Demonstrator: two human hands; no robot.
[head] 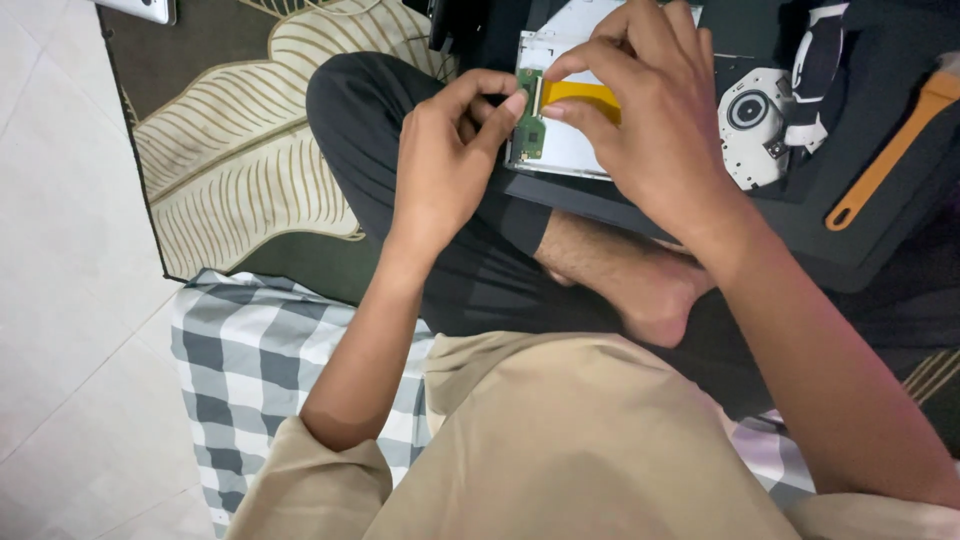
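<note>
Beige shirt (560, 440) nearest, both hands (560, 130) pinching yellow ribbon cable (585, 95), orange pry tool (890, 150) beside.

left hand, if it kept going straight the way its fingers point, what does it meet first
The left hand points right, at the small green circuit board on the silver drive. Its fingertips look already on the board's edge, beside the orange ribbon cable pinched by the right hand. Depth is unclear.
</note>
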